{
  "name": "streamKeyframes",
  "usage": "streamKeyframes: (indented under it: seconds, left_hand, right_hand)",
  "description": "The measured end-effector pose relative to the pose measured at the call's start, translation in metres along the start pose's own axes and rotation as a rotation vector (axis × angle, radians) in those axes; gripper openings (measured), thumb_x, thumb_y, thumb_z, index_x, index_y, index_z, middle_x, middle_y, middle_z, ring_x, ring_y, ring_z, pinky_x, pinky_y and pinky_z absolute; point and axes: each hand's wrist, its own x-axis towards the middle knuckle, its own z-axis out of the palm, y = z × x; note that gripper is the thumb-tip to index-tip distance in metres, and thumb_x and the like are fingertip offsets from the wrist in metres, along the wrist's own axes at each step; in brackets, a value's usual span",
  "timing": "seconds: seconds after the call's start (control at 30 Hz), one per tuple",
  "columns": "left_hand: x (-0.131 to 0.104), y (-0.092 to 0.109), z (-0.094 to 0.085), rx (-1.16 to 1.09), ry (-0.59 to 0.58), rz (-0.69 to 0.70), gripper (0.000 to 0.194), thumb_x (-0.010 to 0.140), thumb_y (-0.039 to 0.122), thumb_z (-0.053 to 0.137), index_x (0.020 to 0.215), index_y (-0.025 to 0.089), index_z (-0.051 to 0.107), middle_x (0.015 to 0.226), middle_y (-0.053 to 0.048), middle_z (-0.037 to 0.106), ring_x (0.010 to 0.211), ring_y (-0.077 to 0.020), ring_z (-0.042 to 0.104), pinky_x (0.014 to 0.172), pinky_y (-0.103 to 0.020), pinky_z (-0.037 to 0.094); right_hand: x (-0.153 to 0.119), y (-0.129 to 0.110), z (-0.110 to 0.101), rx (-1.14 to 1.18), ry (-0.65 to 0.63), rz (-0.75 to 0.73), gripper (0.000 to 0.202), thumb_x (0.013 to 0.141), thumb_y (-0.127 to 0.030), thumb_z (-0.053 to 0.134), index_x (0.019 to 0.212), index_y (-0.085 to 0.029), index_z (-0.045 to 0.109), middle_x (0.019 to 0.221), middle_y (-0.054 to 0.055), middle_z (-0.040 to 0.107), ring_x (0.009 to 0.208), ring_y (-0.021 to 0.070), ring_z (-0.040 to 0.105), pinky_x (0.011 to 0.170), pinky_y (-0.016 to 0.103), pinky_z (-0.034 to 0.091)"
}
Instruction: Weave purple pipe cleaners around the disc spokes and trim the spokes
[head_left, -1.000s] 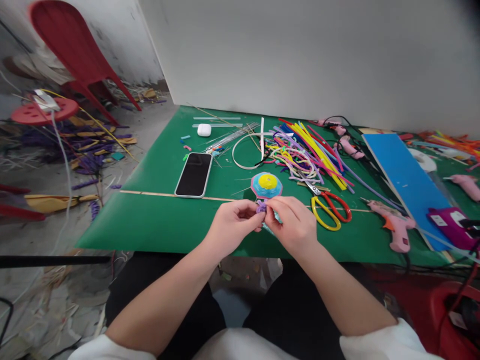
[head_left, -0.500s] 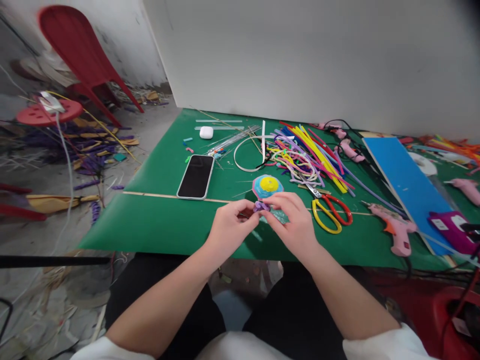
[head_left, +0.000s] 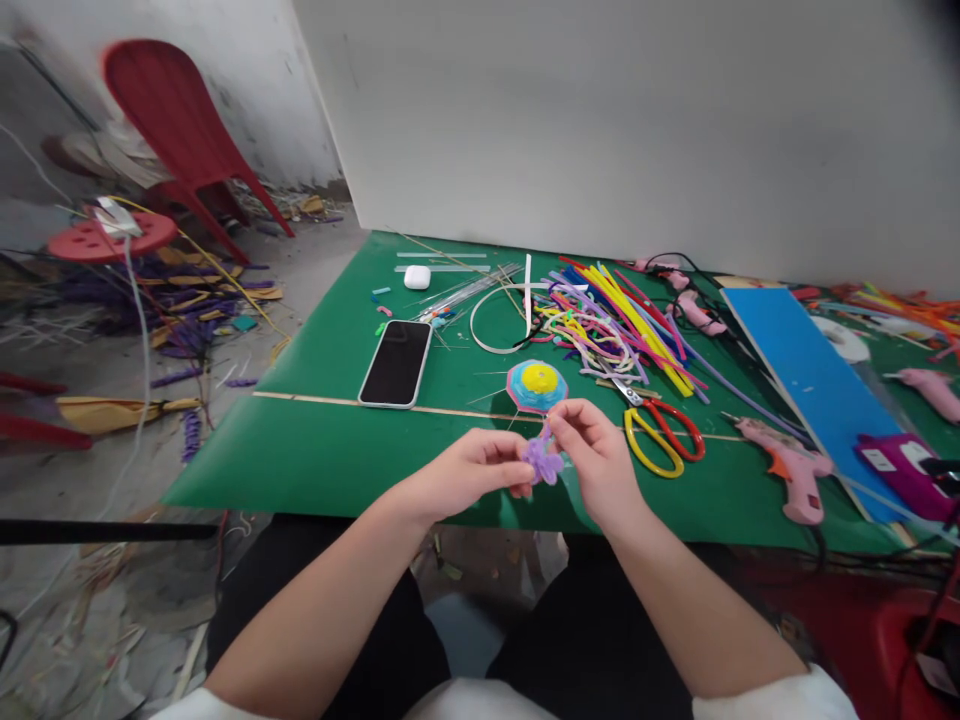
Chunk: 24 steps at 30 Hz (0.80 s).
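A small purple flower-like piece (head_left: 546,462) is held between my two hands over the front part of the green table. My left hand (head_left: 487,468) pinches its left side between thumb and fingers. The fingertips of my right hand (head_left: 589,450) are closed on its upper end. Just beyond the hands lies a round piece (head_left: 538,385) with a yellow centre, a blue ring and a pink edge, with thin wires sticking out to its left. Scissors (head_left: 664,435) with one yellow and one red handle rest to the right of my right hand.
On the green table (head_left: 300,450) are a phone (head_left: 396,364), a white case (head_left: 417,277), a white band (head_left: 480,318), coloured fuzzy stems (head_left: 637,325), a pink glue gun (head_left: 791,465) and a blue board (head_left: 810,385). A red chair (head_left: 180,120) stands at the back left.
Both hands have moved slightly down, nearer the table's front edge. The purple piece is now turned so that its petal-like loops show, and my right fingers have shifted to its upper end.
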Motion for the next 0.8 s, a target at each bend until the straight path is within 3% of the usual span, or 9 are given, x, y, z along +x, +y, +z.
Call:
streamKeyframes:
  seconds: [0.07,0.17,0.23,0.33,0.47,0.7,0.8]
  left_hand:
    - [0.0,0.002,0.0,0.279,-0.024,0.028,0.017,0.077,0.03,0.055,0.075,0.015,0.063,0.069,-0.001,0.06,0.065,-0.0117,0.053,0.063,-0.023,0.041]
    - [0.003,0.0,-0.001,0.571,0.18,0.07,0.017,0.077,0.028,0.052,0.072,0.017,0.064,0.066,0.0,0.059,0.062,-0.0116,0.05,0.058,-0.022,0.038]
    - [0.007,-0.003,-0.004,0.565,0.328,0.043,0.017,0.076,0.028,0.053,0.069,0.017,0.063,0.064,0.0,0.057,0.06,-0.0111,0.048,0.055,-0.021,0.038]
    - [0.009,-0.007,-0.008,0.237,0.397,-0.029,0.016,0.073,0.03,0.056,0.071,0.014,0.059,0.063,0.0,0.054,0.057,-0.0103,0.049,0.049,-0.02,0.039]
    - [0.007,-0.005,-0.012,-0.131,0.385,-0.03,0.02,0.069,0.03,0.064,0.072,0.012,0.056,0.063,-0.001,0.054,0.058,-0.0096,0.053,0.046,-0.017,0.04]
    - [-0.001,0.007,-0.011,-0.076,0.096,-0.046,0.025,0.072,0.031,0.062,0.09,0.013,0.06,0.078,-0.006,0.064,0.074,-0.0153,0.06,0.057,-0.022,0.047]
    - [0.0,0.008,-0.008,-0.026,0.134,-0.034,0.027,0.077,0.038,0.056,0.086,0.013,0.063,0.077,-0.007,0.065,0.073,-0.0158,0.06,0.058,-0.024,0.048]
  right_hand:
    - [0.001,-0.003,-0.003,-0.015,-0.062,0.035,0.011,0.078,-0.028,0.056,0.076,-0.018,0.053,0.066,-0.003,0.052,0.052,0.008,0.049,0.049,0.021,0.044]
    - [0.0,-0.008,-0.006,-0.235,-0.097,-0.072,0.008,0.079,-0.025,0.056,0.073,-0.019,0.056,0.068,-0.001,0.055,0.061,0.0114,0.052,0.058,0.026,0.045]
    - [-0.003,-0.012,-0.005,-0.415,-0.089,-0.236,0.008,0.079,-0.023,0.055,0.073,-0.02,0.058,0.074,0.002,0.056,0.074,0.015,0.053,0.069,0.031,0.045]
    - [-0.006,-0.016,-0.005,-0.534,-0.165,-0.369,0.008,0.08,-0.02,0.053,0.075,-0.02,0.059,0.078,0.003,0.056,0.08,0.0159,0.053,0.073,0.031,0.044]
    - [-0.005,-0.022,-0.011,-0.491,-0.252,-0.328,0.009,0.082,-0.018,0.05,0.076,-0.02,0.057,0.077,0.002,0.056,0.071,0.0131,0.053,0.06,0.025,0.044]
    - [-0.002,-0.028,-0.022,-0.499,-0.249,-0.308,0.009,0.083,-0.022,0.05,0.075,-0.02,0.055,0.074,0.001,0.057,0.069,0.012,0.053,0.06,0.023,0.042]
    - [-0.001,-0.027,-0.023,-0.508,-0.243,-0.297,0.008,0.083,-0.021,0.05,0.076,-0.02,0.054,0.074,0.0,0.058,0.067,0.0114,0.052,0.058,0.023,0.041]
